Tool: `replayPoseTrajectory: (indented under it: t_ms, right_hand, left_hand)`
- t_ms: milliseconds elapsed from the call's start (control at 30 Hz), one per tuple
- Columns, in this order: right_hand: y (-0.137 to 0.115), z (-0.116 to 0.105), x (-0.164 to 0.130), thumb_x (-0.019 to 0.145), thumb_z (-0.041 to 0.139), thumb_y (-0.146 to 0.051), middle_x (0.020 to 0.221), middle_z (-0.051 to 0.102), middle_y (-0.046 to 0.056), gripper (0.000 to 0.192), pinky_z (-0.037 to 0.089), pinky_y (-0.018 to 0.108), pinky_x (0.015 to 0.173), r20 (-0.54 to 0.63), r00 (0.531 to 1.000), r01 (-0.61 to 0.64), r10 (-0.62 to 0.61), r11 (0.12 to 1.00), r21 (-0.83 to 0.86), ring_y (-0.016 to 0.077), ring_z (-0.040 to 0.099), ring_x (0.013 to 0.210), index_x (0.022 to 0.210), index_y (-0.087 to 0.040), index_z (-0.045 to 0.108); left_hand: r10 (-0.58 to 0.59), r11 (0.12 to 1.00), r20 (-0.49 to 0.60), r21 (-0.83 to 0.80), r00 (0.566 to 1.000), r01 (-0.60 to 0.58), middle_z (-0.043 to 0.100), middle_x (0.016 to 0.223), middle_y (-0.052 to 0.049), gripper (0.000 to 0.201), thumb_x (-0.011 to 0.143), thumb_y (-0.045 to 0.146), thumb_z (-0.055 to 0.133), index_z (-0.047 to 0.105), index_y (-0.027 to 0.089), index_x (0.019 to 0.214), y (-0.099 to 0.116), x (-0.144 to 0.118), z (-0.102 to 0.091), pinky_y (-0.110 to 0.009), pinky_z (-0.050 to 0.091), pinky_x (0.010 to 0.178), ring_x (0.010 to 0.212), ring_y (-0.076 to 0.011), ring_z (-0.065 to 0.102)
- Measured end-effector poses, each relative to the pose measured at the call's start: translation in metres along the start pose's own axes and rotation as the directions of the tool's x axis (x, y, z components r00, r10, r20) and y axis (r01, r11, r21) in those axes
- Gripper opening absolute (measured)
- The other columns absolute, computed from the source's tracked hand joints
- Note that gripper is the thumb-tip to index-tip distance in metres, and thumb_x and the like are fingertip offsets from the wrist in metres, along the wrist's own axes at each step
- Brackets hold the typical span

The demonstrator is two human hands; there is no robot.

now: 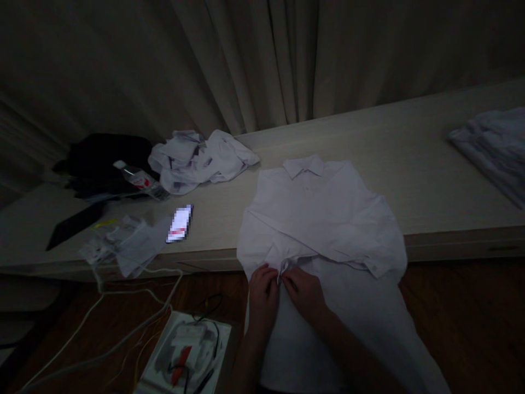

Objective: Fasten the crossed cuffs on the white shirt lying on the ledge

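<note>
Left hand (pixel 262 290): fingers curled, pinching a cuff or fold of the shirt (pixel 324 219) at the ledge's near edge; it touches the right hand.
Right hand (pixel 302 293): also clenched on that same bit of white cloth, thumb and fingers closed over it.
Shirt: lies face up just beyond both hands on the ledge (pixel 430 164), collar away from the person, tail hanging down off the edge beneath the forearms.
Done, as it looks: both sleeves are crossed in over the chest; the body is spread fairly smooth.
Left, as it looks: the tail is not yet folded up, so the work seems about half through; the light is poor, so the sleeve lines are hard to trace.
Tray (pixel 184 350): low on the floor, left of the left hand, with cables in it.
Phone (pixel 179 223): screen lit, left of the hands, on the ledge.
Crumpled shirt (pixel 200 158): farther left and beyond, unfolded.
Bottle (pixel 139 179): lying beside it, against a dark bag (pixel 102 158).
Stack (pixel 492 148): folded white cloth far right of the right hand.
Curtain (pixel 262 60): behind everything.
</note>
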State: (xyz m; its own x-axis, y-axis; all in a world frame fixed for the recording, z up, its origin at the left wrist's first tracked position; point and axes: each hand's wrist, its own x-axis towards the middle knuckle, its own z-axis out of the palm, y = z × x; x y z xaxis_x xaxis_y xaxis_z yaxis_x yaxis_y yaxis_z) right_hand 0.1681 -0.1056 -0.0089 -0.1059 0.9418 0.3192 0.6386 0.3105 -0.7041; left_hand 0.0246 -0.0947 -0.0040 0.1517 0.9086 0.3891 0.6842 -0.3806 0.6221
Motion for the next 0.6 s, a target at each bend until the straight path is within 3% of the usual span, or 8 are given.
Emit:
replayPoseTrajectory:
  t_ms: [167,300,400,500,600]
  right_hand:
    - [-0.0020,0.0009,0.0000,0.090,0.042,-0.028,0.079,0.064,0.003,0.021,0.045,0.025,0.066,-0.016,0.999,-0.038,0.038,0.999,0.024,0.0147,0.061,0.074,0.088,-0.021,0.061]
    - [-0.0023,-0.0008,0.0026,0.088,0.046,-0.026,0.082,0.063,0.003,0.016,0.047,0.026,0.068,-0.039,0.996,-0.078,0.081,0.994,0.075,0.0150,0.060,0.076,0.088,-0.021,0.060]
    - [-0.0007,-0.0035,0.0057,0.086,0.050,-0.025,0.092,0.060,0.006,0.012,0.049,0.028,0.077,-0.085,0.994,-0.062,0.071,0.993,0.100,0.0167,0.059,0.088,0.088,-0.021,0.060]
    - [0.0016,-0.0048,0.0076,0.085,0.051,-0.027,0.102,0.057,0.009,0.019,0.049,0.031,0.082,-0.111,0.993,-0.038,0.047,0.996,0.079,0.0187,0.057,0.096,0.102,-0.020,0.059]
    - [0.0037,-0.0042,0.0076,0.086,0.049,-0.025,0.103,0.056,0.009,0.028,0.051,0.031,0.080,-0.077,0.997,-0.006,0.011,0.998,0.059,0.0180,0.057,0.092,0.114,-0.022,0.055]
  left_hand:
    - [-0.152,0.988,-0.006,-0.021,0.988,0.152,0.059,0.112,-0.009,0.024,0.075,0.016,0.056,0.056,0.021,0.099,0.0050,-0.0023,-0.0015,-0.045,0.046,0.093,0.109,-0.0224,0.054]
    - [-0.048,0.998,0.028,0.029,0.998,0.047,0.063,0.104,-0.007,0.022,0.076,0.017,0.056,0.057,0.021,0.097,0.0065,-0.0008,-0.0027,-0.046,0.044,0.095,0.111,-0.0232,0.051]
    - [-0.015,0.999,0.049,0.046,0.999,0.013,0.065,0.100,-0.005,0.018,0.081,0.020,0.053,0.058,0.022,0.098,0.0051,0.0010,-0.0031,-0.044,0.044,0.095,0.111,-0.0218,0.051]
    - [-0.017,0.999,0.050,0.046,0.999,0.015,0.064,0.103,-0.006,0.018,0.084,0.020,0.049,0.057,0.022,0.099,0.0041,0.0014,-0.0031,-0.044,0.044,0.095,0.111,-0.0208,0.051]
    - [-0.007,0.999,0.043,0.043,0.999,0.006,0.064,0.104,-0.006,0.018,0.082,0.019,0.051,0.056,0.022,0.098,0.0044,0.0008,-0.0027,-0.044,0.044,0.096,0.112,-0.0214,0.050]
